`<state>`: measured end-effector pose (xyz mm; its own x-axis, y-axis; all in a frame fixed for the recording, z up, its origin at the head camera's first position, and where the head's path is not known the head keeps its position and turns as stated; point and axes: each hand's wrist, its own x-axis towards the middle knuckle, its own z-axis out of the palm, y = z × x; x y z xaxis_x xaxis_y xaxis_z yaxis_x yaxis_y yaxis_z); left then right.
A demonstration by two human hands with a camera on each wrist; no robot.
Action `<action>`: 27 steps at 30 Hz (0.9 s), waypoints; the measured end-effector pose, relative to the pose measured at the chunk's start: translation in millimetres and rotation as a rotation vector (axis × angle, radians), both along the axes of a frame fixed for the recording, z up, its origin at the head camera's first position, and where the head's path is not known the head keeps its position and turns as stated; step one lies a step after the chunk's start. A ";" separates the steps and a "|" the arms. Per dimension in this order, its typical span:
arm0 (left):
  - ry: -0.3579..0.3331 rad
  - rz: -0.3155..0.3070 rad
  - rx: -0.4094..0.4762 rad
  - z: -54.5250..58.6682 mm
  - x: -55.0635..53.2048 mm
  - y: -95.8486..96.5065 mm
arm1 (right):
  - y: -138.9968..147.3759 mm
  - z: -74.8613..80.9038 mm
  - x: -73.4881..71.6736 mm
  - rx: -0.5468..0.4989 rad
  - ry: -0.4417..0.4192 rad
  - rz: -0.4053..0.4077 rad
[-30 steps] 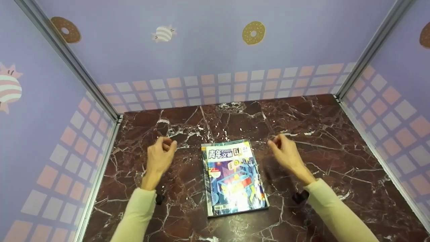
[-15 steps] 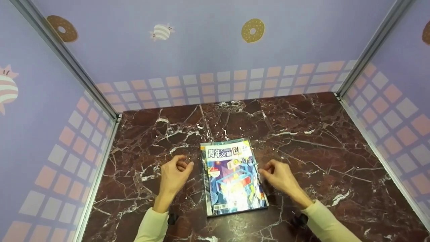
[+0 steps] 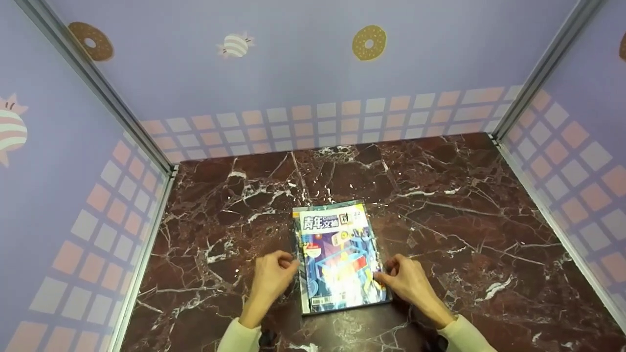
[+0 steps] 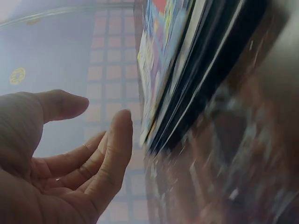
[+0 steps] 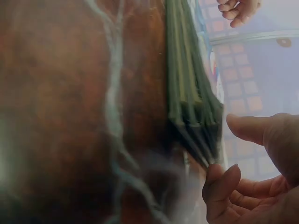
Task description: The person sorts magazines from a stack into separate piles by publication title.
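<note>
A stack of several magazines (image 3: 340, 254) lies flat on the dark marbled tabletop, the top one with a bright, colourful cover and glare near its lower half. Beside its left edge is my left hand (image 3: 274, 277), thumb and fingers apart with nothing between them. The left wrist view shows the layered page edges (image 4: 187, 88) just past those fingertips. My right hand (image 3: 411, 282) is at the lower right edge, its thumb overlapping the cover in the head view. In the right wrist view, a fingertip (image 5: 216, 173) is right at the stack's corner, with the thumb spread away.
Lilac wall panels (image 3: 303, 63) with printed doughnuts, sweets and tiles enclose the back and both sides. Grey metal rails (image 3: 98, 88) run along their corners. Reddish-brown tabletop (image 3: 220, 195) with white veins surrounds the stack.
Both hands have come inward and down toward the near side, from out beside the stack's top to its lower left and right edges. The magazines have stayed in place.
</note>
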<state>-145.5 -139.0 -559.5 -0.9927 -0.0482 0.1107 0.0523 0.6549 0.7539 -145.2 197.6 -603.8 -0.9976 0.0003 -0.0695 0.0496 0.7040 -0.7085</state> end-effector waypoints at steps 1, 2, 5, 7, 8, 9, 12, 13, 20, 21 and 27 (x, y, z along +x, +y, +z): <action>-0.011 -0.006 0.014 -3.5 2.0 2.4 | 0.2 -1.5 0.8 0.001 -0.004 -0.003; -0.011 -0.017 0.026 -8.5 3.6 4.4 | 0.1 -2.3 1.5 0.001 -0.008 -0.006; 0.040 -0.069 0.053 -34.9 4.8 6.6 | -0.3 -2.4 4.7 -0.002 -0.016 -0.006; 0.059 -0.097 0.051 -48.3 5.6 9.0 | -0.4 -3.3 6.6 -0.003 -0.023 -0.004; 0.066 -0.110 0.043 -51.3 6.8 10.5 | -0.6 -3.4 7.3 -0.005 -0.029 -0.001; 0.076 -0.118 0.034 -52.9 7.8 12.1 | -0.6 -3.9 8.1 -0.008 -0.035 0.005; 0.060 -0.116 -0.006 -42.3 13.3 18.9 | -1.4 -5.0 9.8 -0.016 -0.034 0.019; 0.044 -0.108 -0.012 -33.8 15.9 21.5 | -1.8 -5.6 10.4 -0.019 -0.025 0.024; -0.158 -0.025 -0.036 -20.0 18.3 31.2 | -4.1 -14.4 14.1 -0.039 0.043 0.041; -0.183 -0.015 -0.035 -20.0 18.5 32.2 | -4.3 -14.7 14.6 -0.037 0.047 0.043; -0.230 0.024 -0.053 -20.1 19.3 37.4 | 0.8 -27.4 10.4 -0.043 0.097 0.070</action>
<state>-126.2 -101.6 -579.6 -0.9907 -0.0725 -0.1151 -0.1330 0.6927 0.7088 -134.8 198.3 -631.2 -0.9971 -0.0705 0.0285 -0.0685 0.6718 -0.7375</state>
